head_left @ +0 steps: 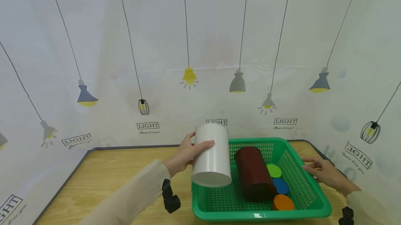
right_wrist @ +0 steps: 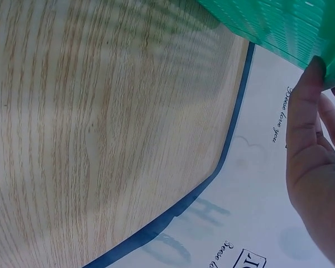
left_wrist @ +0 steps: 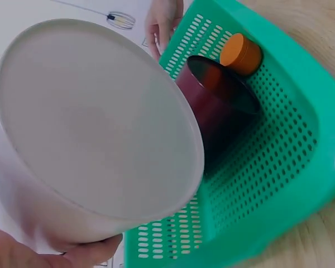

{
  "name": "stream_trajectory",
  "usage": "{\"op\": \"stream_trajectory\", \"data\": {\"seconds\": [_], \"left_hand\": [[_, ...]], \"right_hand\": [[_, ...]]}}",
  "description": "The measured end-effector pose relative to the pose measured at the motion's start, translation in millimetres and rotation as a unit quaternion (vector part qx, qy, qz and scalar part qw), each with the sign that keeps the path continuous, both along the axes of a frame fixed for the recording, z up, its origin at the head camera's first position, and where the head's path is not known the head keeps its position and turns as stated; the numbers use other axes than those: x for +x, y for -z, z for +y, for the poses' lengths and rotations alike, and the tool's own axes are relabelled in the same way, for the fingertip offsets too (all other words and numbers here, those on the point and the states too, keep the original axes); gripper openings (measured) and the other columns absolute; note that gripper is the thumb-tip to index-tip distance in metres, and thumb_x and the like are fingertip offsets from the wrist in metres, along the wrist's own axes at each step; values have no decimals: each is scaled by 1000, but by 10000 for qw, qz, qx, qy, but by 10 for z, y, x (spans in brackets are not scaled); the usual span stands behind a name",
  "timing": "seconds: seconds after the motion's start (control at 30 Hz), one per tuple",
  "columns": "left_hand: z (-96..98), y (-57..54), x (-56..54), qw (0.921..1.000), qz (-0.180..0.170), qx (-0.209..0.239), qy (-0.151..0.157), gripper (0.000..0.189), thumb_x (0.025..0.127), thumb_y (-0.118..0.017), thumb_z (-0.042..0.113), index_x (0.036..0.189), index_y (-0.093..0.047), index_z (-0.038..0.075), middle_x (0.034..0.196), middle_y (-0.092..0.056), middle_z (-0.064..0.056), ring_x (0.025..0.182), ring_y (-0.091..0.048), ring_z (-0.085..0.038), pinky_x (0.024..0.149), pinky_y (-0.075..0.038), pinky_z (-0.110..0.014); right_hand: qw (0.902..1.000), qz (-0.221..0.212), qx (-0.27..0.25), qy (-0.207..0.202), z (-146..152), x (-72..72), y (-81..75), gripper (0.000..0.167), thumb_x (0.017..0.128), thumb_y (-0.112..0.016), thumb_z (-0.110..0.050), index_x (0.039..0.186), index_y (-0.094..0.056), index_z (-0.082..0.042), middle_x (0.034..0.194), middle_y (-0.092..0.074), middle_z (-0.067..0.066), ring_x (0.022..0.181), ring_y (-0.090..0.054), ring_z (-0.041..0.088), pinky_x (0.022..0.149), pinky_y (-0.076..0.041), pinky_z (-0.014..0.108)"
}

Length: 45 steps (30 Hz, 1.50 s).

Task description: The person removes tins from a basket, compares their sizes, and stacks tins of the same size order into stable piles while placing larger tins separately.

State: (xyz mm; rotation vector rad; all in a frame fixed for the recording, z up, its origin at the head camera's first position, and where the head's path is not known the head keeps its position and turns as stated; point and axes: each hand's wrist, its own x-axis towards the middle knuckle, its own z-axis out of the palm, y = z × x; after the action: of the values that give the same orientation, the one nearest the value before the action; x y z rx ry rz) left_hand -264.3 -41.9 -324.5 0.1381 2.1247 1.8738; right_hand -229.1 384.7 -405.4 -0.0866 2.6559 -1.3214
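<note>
My left hand (head_left: 185, 153) grips a plain white cylinder (head_left: 210, 155) by its side, thumb across the front. The cylinder is tilted above the left part of a green plastic basket (head_left: 250, 215); its broad pale end fills much of the left wrist view. My right hand (head_left: 325, 174) pinches the basket's right rim, as the right wrist view also shows. Inside the basket lies a dark red cylinder (head_left: 252, 169), with a dark hollow end (left_wrist: 223, 84) in the left wrist view. Beside it are a green disc-like piece (head_left: 274, 171), a blue one (head_left: 281, 186) and an orange short cylinder (head_left: 283, 202).
The basket stands on a wood-grain table (head_left: 125, 172) with a dark edge strip (head_left: 134, 147). Behind and at both sides hangs a pale sheet (head_left: 163, 44) printed with lamps and the word LIGHT. Bare wood shows left of the basket.
</note>
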Motion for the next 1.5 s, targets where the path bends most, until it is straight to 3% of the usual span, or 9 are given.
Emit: {"op": "stream_trajectory", "data": {"seconds": [0.3,0.53,0.93,1.17,1.33,1.43,1.5], "left_hand": [[-378,-156,75,9992,24,143,-373,88,75,-68,40,140,-13,16,124,-38,-20,102,-49,-34,73,-47,-46],[-723,-140,144,9976,-36,95,-685,90,77,-64,42,141,-7,16,128,-32,-22,109,-43,-38,79,-45,-47],[-1312,67,268,9913,-87,204,-1295,91,83,-57,41,142,7,13,134,-21,-28,114,-38,-40,83,-42,-49],[-1624,176,270,9843,-170,255,-1736,95,84,-55,43,140,16,15,136,-16,-28,107,-44,-33,79,-45,-41],[-1771,289,222,9741,-175,242,-2243,100,82,-56,46,139,20,15,137,-11,-30,113,-37,-37,86,-40,-46],[-1868,423,156,9652,-94,285,-2600,104,80,-59,46,138,22,17,139,-6,-31,119,-29,-41,91,-34,-52],[-1965,557,74,9575,-18,250,-2874,106,78,-61,47,138,22,19,139,-5,-30,114,-36,-41,89,-36,-53]], "right_hand": [[10000,28,37,-12,8,-5,-3,62,91,-49,-31,130,-29,12,103,-54,21,86,-56,27,67,-50,39],[9999,83,68,-26,9,0,15,61,91,-49,-30,130,-30,13,103,-54,21,84,-56,25,66,-50,38],[9999,23,-105,9,-7,11,3,62,91,-49,-30,130,-28,13,102,-54,20,85,-56,26,67,-50,39],[9999,-37,-152,35,-17,5,2,63,91,-50,-31,130,-29,13,101,-55,19,84,-57,25,67,-50,39],[9999,-21,-105,46,-5,5,11,63,91,-50,-31,130,-29,13,101,-55,18,84,-56,25,67,-50,39],[10000,23,-58,27,8,-4,20,62,91,-50,-31,130,-30,13,101,-55,19,85,-56,26,67,-50,40],[10000,47,-47,9,16,-12,24,62,91,-50,-31,130,-30,13,101,-55,19,85,-56,26,67,-50,40]]}}
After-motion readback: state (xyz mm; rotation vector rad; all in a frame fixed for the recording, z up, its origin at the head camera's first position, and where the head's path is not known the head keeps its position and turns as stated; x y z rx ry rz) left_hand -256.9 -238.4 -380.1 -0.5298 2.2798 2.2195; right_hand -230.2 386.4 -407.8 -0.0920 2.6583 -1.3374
